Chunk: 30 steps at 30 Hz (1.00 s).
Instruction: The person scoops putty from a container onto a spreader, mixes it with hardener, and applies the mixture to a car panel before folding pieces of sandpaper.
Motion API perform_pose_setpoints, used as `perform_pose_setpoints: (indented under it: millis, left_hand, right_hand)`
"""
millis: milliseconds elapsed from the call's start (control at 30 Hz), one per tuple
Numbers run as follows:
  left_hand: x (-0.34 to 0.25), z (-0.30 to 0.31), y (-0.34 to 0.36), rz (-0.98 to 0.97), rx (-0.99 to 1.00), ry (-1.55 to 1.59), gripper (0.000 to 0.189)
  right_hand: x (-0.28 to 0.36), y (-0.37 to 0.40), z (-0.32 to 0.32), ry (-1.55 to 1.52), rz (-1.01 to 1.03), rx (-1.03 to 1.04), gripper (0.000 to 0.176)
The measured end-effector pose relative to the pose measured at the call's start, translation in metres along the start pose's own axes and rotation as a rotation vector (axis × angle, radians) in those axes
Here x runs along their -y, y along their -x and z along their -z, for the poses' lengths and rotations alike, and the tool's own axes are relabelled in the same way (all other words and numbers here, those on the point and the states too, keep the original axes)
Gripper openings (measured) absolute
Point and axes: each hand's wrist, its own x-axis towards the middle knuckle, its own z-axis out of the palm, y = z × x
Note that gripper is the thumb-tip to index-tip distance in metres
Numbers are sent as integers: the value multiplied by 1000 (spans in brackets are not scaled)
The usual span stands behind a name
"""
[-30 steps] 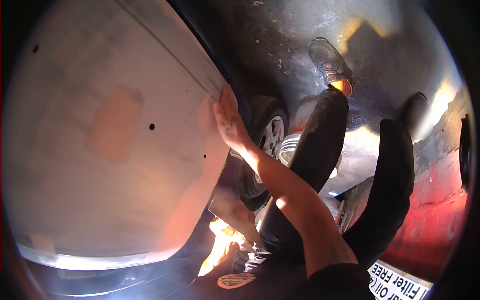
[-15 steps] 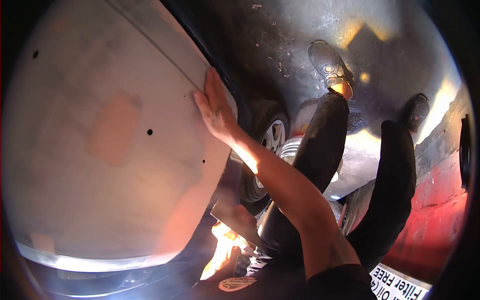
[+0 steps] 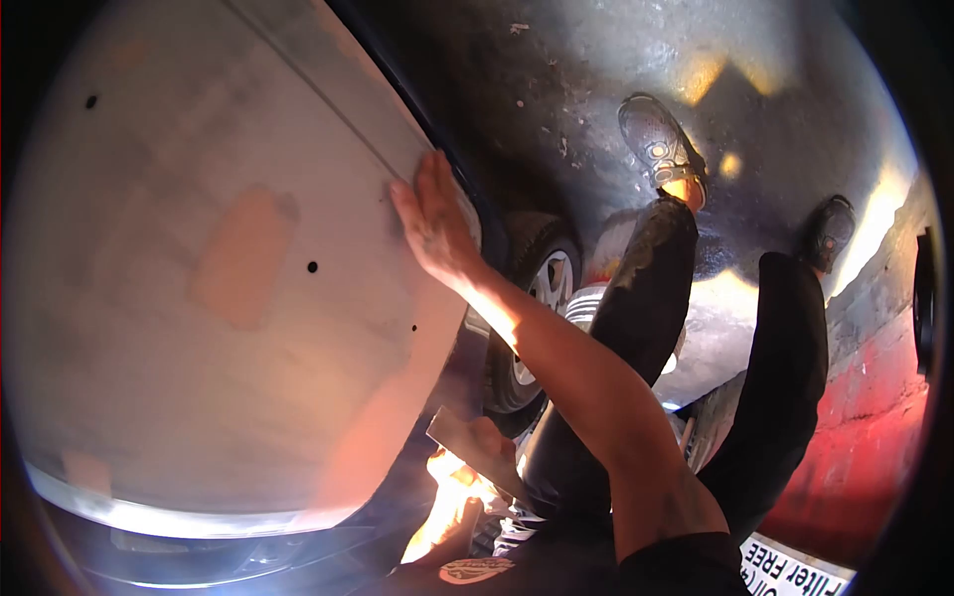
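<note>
A pale car body panel (image 3: 199, 387) with pinkish patches, small dark holes and a long groove fills the left side of the view. My right hand (image 3: 437, 223) lies on it near its dark edge, at the groove's end, fingers stretched out and palm against the surface. Lower down, close to my body, my left hand (image 3: 489, 447) is closed round a flat rectangular block (image 3: 459, 433), which is held apart from the panel. Strong light falls on my left forearm, and part of that hand is in shadow.
A car wheel (image 3: 550, 283) stands beyond the panel's edge. My legs and shoes (image 3: 661, 144) rest on the dark floor (image 3: 566, 60). To the right is a red and grey wall (image 3: 865, 417), with a printed white sign (image 3: 795, 571) at the bottom.
The view has shifted slightly, so the panel and my right hand appear a little lower and further right. Both hands keep their places, the block still in my left.
</note>
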Motion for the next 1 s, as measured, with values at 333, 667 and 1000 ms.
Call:
perform_pose_setpoints:
  millis: [333,667,1000]
  left_hand:
    - [8,-3,3,-4,-5,-4,40]
    - [17,-7,4,-23,11,-25,41]
    - [35,-35,33,-107,129,-25,42]
  right_hand:
    - [-93,82,-5,-22,-132,29,85]
    - [-93,49,5,-9,-128,115,85]
    - [-34,234,239,283,-193,315,94]
